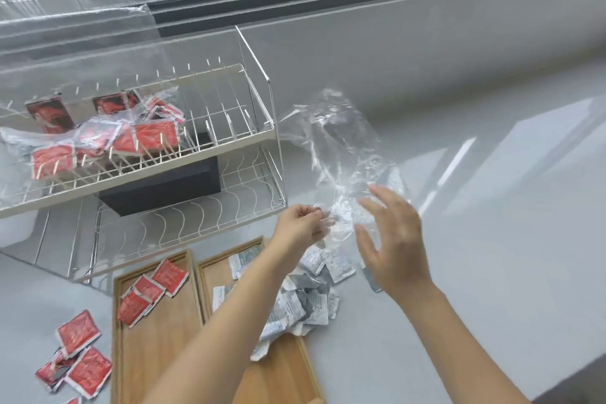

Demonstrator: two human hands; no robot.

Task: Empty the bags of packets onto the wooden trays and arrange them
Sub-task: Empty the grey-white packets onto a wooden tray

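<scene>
Pinching an empty clear bag (344, 154) at its near edge, left hand (301, 223) closed on the plastic; right hand (393, 239) open, fingers spread, just right of it. Grey packets (305, 298) heaped on right wooden tray (288, 374) and desk (492, 239). Red packets (151, 289) on left tray (154, 348); more bagged on far-left wire rack (229, 147).

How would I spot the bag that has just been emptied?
Find the wire dish rack below the window. Just right of it, the clear plastic bag hangs in the air, pinched by the left hand. Unlike the bag in the rack, it shows no red packets.
</scene>
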